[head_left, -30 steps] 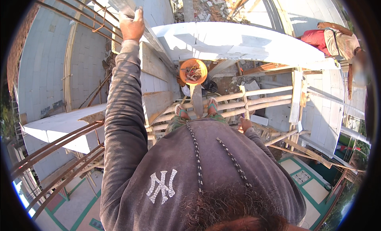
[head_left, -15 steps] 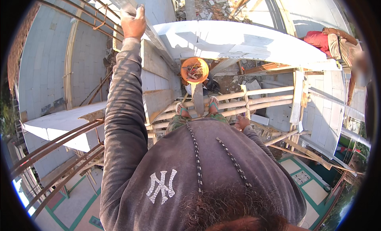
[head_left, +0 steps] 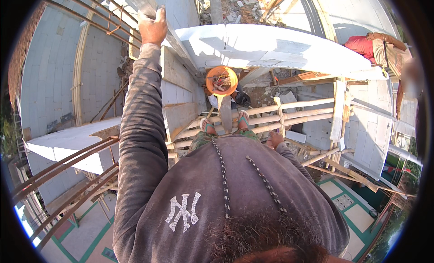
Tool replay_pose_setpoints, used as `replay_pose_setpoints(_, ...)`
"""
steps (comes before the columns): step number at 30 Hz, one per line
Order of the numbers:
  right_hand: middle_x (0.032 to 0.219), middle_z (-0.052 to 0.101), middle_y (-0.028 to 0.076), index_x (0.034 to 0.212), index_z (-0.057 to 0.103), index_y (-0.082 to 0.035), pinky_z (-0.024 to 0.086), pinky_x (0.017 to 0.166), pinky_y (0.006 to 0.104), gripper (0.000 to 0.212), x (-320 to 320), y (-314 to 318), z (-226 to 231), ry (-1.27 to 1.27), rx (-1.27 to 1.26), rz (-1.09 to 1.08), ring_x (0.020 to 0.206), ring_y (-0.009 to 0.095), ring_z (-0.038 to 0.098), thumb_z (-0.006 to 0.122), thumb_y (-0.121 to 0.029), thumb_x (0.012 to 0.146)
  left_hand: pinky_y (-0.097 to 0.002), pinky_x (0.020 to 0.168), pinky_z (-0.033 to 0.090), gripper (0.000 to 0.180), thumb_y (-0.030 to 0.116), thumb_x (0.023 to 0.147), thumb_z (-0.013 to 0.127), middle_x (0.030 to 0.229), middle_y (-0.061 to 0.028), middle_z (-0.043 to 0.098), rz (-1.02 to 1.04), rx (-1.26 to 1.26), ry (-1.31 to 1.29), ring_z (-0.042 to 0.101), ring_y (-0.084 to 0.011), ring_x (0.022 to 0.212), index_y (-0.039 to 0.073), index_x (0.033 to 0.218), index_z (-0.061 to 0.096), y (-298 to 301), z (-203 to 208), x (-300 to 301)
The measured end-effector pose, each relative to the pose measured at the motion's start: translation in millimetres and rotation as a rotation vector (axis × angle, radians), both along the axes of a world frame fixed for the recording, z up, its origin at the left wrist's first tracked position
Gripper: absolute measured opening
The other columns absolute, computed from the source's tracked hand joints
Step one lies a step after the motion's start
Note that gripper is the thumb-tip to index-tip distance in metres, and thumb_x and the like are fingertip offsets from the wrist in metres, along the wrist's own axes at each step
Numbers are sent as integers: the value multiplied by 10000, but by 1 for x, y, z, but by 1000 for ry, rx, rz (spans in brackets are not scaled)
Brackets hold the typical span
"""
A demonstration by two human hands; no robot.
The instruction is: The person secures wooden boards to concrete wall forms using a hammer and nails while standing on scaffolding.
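My left arm reaches up to the upper left. There my left hand is closed over the edge of a long grey board that stands against the block wall. Low beside my right hip hangs my right hand. Its fingers are curled in, and whether anything is inside them is hidden. It is nearest to the bamboo poles. In front of my feet is an orange bucket with small scraps in it, next to a narrow grey plank.
My sandalled feet are on the bamboo scaffold. A white block wall crosses ahead. Steel reinforcing bars jut in at upper left, and more rusty bars at lower left. A person in red is at the far right.
My right hand has shifted very slightly to the left. My left hand keeps its hold on the board.
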State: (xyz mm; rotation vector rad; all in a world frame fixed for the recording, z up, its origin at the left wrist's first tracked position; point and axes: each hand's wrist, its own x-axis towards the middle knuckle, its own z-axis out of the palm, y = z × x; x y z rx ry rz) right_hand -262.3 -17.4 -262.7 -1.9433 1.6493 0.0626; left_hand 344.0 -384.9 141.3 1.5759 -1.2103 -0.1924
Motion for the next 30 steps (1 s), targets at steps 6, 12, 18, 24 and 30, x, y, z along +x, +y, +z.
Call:
replay_pose_setpoints(6,815,694,99,1137,678,-86,550,525,482,388,40,-14,57,-386,620,-816,707,291,722,511,-426,1054,-376,818,506,340,227,934,757,934,-167,671,-84,-95,33,635,-264,868,-53,1031,590,-7,-14,9)
replay_pose_setpoints(12,906,754,151,1315,658,-135,593,692,450,358,35,-21,66,432,272,124,785,305,747,475,-323,1072,-352,717,488,376,297,976,742,873,-110,644,-114,-19,86,588,-191,779,-41,975,578,-19,-31,23)
replay_pose_setpoints(18,879,746,55,1447,565,-189,579,598,459,431,31,-22,63,129,567,-404,772,236,748,545,-223,1018,-411,865,494,438,282,985,703,1052,-212,636,-86,-98,-184,623,-308,940,-113,1142,598,-26,-43,38)
replay_pose_setpoints(24,942,751,102,1468,544,-140,590,615,438,458,25,10,34,7,598,-527,756,258,742,523,-222,1019,-433,931,485,373,111,983,611,1162,-222,557,-133,1,-282,612,-342,1060,-13,1331,653,-32,-55,50)
replay_pose_setpoints(30,958,763,162,1446,557,-110,608,629,420,423,34,15,75,-141,766,-841,769,272,756,493,-271,1060,-426,937,482,353,96,985,603,1181,-224,555,-169,-88,4,609,-339,1061,-12,1316,663,-29,-44,35)
